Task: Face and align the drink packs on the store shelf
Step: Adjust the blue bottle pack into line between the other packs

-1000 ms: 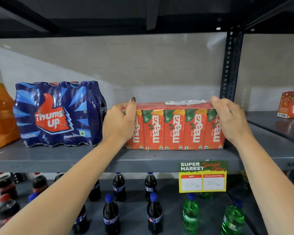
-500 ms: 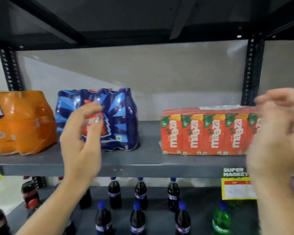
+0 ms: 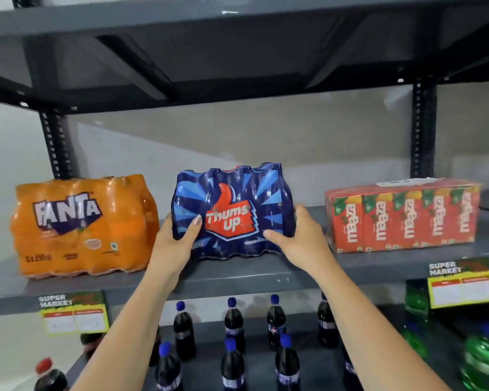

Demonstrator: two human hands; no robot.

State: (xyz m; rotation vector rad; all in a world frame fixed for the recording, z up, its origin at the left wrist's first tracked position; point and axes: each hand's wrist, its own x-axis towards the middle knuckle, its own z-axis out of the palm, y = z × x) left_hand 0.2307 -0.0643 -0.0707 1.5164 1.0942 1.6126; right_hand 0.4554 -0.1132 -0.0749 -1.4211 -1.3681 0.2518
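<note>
- Progress looked about midway to me: the Maaza pack sat squared on the right, while I judged the Fanta pack on the left still untouched.
- My left hand and right hand clasped the Thums Up pack mid-shelf, its logo facing front.
- Grey metal shelf stood against a pale wall, with loose bottles below.

Price tags blurred past reading; Thums Up pack lower corners hidden behind both hands
</note>
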